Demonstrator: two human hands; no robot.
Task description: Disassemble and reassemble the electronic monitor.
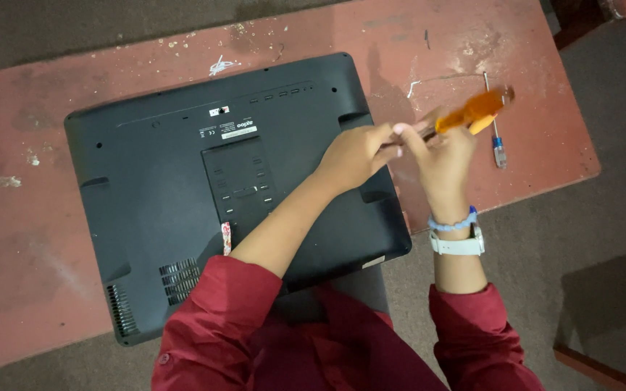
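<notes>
Orange translucent-handled screwdriver (472, 112): gripped in the right hand (447, 156), left hand (356, 153) pinching its shaft, apparently to steady it, above the right edge of the face-down black plastic monitor (182, 210) on the red table (38, 239).

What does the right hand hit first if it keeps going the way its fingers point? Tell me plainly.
The right hand points up and left at the left hand, already meeting it on the orange-handled screwdriver. Beyond lies the black monitor back; height above it is unclear.
</notes>
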